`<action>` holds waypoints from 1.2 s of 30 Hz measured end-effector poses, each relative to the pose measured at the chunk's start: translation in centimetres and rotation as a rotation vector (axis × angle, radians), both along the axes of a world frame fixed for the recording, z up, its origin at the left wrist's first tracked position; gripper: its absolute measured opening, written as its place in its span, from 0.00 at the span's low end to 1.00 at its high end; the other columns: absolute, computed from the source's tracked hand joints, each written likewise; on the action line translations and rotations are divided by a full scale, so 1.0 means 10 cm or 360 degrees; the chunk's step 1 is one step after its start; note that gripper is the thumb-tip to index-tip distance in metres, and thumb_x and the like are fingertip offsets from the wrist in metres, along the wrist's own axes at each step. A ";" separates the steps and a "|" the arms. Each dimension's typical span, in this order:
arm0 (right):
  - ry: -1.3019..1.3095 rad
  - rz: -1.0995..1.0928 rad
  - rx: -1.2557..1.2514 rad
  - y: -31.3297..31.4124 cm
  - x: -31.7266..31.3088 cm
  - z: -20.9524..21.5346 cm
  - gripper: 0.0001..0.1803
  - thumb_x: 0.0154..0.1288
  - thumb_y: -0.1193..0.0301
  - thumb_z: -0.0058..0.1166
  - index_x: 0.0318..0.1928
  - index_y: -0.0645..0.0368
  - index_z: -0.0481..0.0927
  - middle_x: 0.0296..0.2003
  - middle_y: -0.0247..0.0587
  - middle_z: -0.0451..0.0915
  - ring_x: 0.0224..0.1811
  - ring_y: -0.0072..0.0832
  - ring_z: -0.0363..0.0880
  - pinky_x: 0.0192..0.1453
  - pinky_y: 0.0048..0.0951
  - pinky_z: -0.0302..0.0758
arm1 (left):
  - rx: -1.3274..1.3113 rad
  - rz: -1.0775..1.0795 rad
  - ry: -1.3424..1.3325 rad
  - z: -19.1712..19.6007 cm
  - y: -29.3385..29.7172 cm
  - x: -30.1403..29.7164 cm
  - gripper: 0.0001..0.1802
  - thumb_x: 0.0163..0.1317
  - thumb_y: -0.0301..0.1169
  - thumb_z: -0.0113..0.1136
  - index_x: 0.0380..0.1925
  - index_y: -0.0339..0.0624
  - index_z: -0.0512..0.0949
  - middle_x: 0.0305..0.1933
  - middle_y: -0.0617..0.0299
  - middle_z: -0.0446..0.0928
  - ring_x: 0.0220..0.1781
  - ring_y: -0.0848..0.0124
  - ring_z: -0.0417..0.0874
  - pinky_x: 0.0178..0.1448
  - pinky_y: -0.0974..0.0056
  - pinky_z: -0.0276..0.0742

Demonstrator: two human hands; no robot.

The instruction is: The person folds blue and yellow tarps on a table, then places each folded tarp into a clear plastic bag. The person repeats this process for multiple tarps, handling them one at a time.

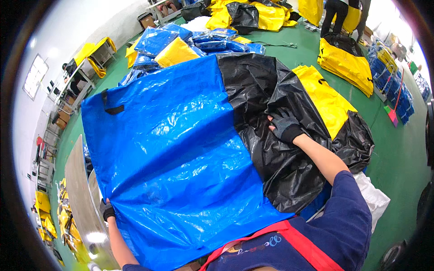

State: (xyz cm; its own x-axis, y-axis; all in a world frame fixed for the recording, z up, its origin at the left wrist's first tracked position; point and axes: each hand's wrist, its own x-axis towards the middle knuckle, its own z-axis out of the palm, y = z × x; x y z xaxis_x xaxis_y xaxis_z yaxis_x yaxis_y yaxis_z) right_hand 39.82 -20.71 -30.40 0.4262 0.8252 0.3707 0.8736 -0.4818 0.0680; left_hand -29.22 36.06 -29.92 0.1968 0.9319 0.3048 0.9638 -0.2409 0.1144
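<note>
A large blue plastic bag [176, 149] with a crinkled black section [280, 167] along its right side lies spread out before me. A short black strap [113, 108] sits near its upper left corner. At the bag's left edge, my left hand [107, 210], in a dark fingerless glove, is closed on the blue material, and creases fan out from the grip. My right hand [285, 125], in a grey dotted glove with bare fingertips, lies flat on the black section, holding nothing. What supports the bag is mostly hidden beneath it.
A yellow-and-black bag [327, 101] lies under the right side. Beyond are wrapped blue packs [158, 43], stacked yellow bags [346, 65] and a standing person [334, 16]. A grey tabletop [81, 194] is at left, a white sack [373, 198] at right, a broom [392, 113] farther off.
</note>
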 end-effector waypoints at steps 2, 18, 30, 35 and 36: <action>0.0640 -0.0303 -0.0207 0.10 -0.11 0.82 0.21 0.61 0.56 0.50 0.46 0.58 0.78 0.54 0.52 0.74 0.57 0.45 0.71 0.60 0.44 0.66 | -0.0063 0.0194 -0.0010 -0.27 -0.25 -0.03 0.24 0.64 0.49 0.48 0.46 0.40 0.77 0.45 0.44 0.79 0.47 0.47 0.79 0.49 0.49 0.72; 0.0597 -0.0395 -0.0819 0.11 2.21 1.18 0.25 0.56 0.55 0.57 0.48 0.59 0.80 0.43 0.54 0.80 0.47 0.46 0.79 0.51 0.39 0.74 | -0.0191 -0.1806 0.0255 -0.04 -2.12 4.27 0.37 0.59 0.62 0.46 0.64 0.57 0.65 0.73 0.53 0.53 0.75 0.49 0.47 0.73 0.38 0.32; 0.0134 0.0115 -0.0613 4.34 1.33 1.08 0.30 0.53 0.49 0.57 0.53 0.51 0.76 0.50 0.52 0.78 0.54 0.46 0.75 0.57 0.42 0.71 | -0.0761 -0.1954 0.0231 0.21 -2.28 4.06 0.46 0.56 0.68 0.45 0.68 0.51 0.57 0.72 0.50 0.55 0.73 0.44 0.50 0.72 0.36 0.37; -0.0202 0.1383 0.0627 3.39 -0.43 2.28 0.15 0.64 0.59 0.47 0.47 0.52 0.76 0.41 0.51 0.80 0.45 0.44 0.78 0.49 0.45 0.72 | -0.0221 -0.1558 0.0250 -0.08 -1.77 3.73 0.55 0.42 0.75 0.51 0.67 0.55 0.58 0.72 0.51 0.53 0.73 0.45 0.49 0.69 0.30 0.34; 0.0133 0.1483 0.0334 2.89 -0.61 2.32 0.19 0.65 0.57 0.47 0.50 0.53 0.74 0.42 0.52 0.79 0.46 0.44 0.78 0.52 0.45 0.71 | -0.0074 -0.1567 0.0198 -0.06 -1.69 3.78 0.56 0.40 0.72 0.56 0.67 0.53 0.59 0.72 0.50 0.54 0.72 0.43 0.51 0.71 0.33 0.36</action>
